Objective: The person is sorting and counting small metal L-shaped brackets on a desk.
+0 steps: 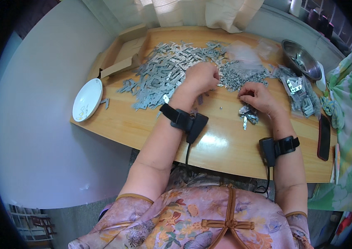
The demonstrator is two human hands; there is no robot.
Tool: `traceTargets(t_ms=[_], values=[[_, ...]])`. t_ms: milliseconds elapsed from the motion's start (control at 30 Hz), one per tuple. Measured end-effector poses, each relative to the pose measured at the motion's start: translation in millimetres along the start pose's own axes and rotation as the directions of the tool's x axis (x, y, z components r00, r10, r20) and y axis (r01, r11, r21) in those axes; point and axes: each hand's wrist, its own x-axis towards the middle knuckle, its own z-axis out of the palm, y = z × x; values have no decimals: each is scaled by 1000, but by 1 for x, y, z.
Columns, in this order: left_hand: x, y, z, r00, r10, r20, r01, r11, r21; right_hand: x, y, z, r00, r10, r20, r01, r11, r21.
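A wide heap of grey, flat L-shaped metal brackets (155, 79) covers the far left and middle of the wooden table. To its right lies a pile of small screws (236, 79). My left hand (201, 77) is over the edge between the two heaps, its fingers curled together; whatever they hold is hidden. At the near right edge of the screws, my right hand (258, 97) has thumb and fingers pinched, and nothing can be made out between them. Just below it sits a small cluster of shiny brackets (245, 121). A single small metal piece (221, 108) lies between my hands.
A cardboard tray (120, 66) and a tilted white plate (88, 99) stand at the left. Clear plastic bags (244, 54) lie behind the screws. At right are a steel bowl (315, 73), bagged brackets (302, 93) and a phone (324, 137). Cables hang from both wrist straps.
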Motion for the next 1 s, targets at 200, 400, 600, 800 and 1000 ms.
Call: traceTargets(t_ms=[200, 400, 600, 800, 1000], values=[[-26, -18, -36, 985, -160, 69, 146, 973, 182, 1, 2, 4, 998, -16, -56, 15, 1000, -28], [-54, -24, -37, 966, -192, 176, 137, 950, 280, -3, -2, 3, 996, -43, -75, 39, 997, -62], [-62, -27, -26, 998, -62, 2, 60, 970, 234, -3, -6, 3, 996, -48, -74, 43, 996, -78], [-52, -18, -16, 996, -88, 2, 83, 945, 316, -3, 0, 3, 993, -92, -74, 84, 991, -107], [-46, -27, -12, 1000, -7, -9, 10, 942, 336, -2, 1, 4, 991, -93, -94, 81, 989, -124]])
